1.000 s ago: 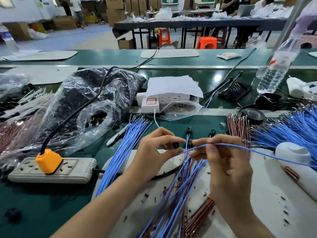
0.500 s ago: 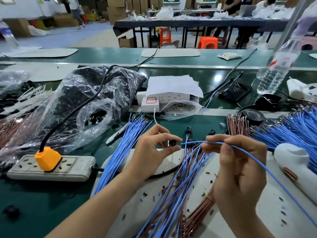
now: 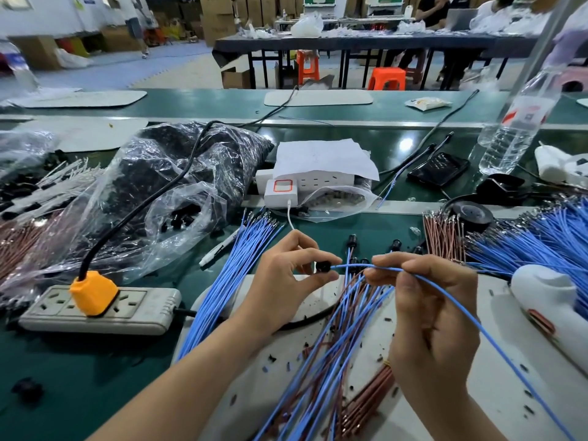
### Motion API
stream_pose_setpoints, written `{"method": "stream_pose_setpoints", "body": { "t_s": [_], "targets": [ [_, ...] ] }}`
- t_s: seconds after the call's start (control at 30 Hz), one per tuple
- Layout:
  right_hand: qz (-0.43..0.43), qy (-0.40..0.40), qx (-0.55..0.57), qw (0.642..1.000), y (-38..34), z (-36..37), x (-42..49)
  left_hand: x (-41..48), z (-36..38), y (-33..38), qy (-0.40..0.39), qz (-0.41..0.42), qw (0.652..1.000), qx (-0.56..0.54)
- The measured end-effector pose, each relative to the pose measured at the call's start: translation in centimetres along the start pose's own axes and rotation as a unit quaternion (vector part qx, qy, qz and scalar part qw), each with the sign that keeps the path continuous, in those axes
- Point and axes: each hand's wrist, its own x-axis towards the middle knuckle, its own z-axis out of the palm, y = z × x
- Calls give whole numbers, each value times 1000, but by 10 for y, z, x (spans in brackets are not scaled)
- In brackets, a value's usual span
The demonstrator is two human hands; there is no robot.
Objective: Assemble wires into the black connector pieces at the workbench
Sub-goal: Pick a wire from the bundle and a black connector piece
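A black connector piece is pinched between the thumb and forefinger of the left hand, with the remaining fingers loosely curled. 1 blue wire is gripped in the curled fingers of the right hand, just right of the piece. Its tip is held at the piece's opening, but how far it is seated cannot be told. Both are held above a bundle of blue and brown wires lying on a white mat at the near side of the desk.
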Motion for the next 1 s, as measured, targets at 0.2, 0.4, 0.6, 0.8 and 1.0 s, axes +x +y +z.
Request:
{"method": "stream_pose_setpoints", "body": {
  "t_s": [0.2, 0.4, 0.6, 0.8, 1.0],
  "targets": [
    [-33, -30, -71, 996, 0, 5, 4, 1, 0, -2, -6, 9, 1000, 24],
    [-25, -60, -106, 992, 4, -1, -2, 1, 1, -2, -18, 15, 999, 26],
    [38, -112, -124, 985, 11, 1, -1, 1, 2, 1, -29, 35, 998, 33],
    [193, -97, -134, 967, 22, 1, 0, -2, 3, 1, -53, 33, 998, -13],
    [315, -88, -44, 944, 23, -8, 8, -5, 3, 1, -74, -24, 996, -47]
  ]
}}
